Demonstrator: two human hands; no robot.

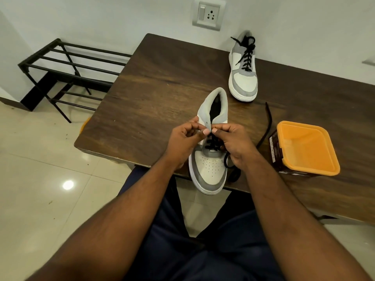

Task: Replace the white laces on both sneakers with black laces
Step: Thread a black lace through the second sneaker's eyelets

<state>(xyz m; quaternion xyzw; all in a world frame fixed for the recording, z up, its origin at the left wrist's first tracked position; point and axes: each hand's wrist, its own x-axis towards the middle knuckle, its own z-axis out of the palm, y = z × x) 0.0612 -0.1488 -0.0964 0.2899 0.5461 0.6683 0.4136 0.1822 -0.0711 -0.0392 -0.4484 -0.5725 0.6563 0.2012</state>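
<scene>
The far sneaker (243,67) stands near the back edge of the table (154,82) with a black lace already crossed up its front, so that one looks finished, though its loose ends are not tied. The near sneaker (211,145) sits at the front edge of the table, toe toward the person and overhanging slightly, and it is partly done: the black lace (213,146) crosses the lower eyelets, while the upper eyelets by the collar appear unthreaded. The left hand (185,139) pinches the white side flap near the top of the shoe between thumb and curled fingers. The right hand (235,145) is curled with its thumb and forefinger pressed together at the eyelet row, seemingly pinching the lace tip, though the tip itself is too small to make out. A long free end of lace (267,122) trails right across the table toward an orange tub (304,147). What is left, by my judgement, is the last few eyelets here. No white laces are visible anywhere; the tub's visible interior looks bare. The hands hide the middle eyelets.
</scene>
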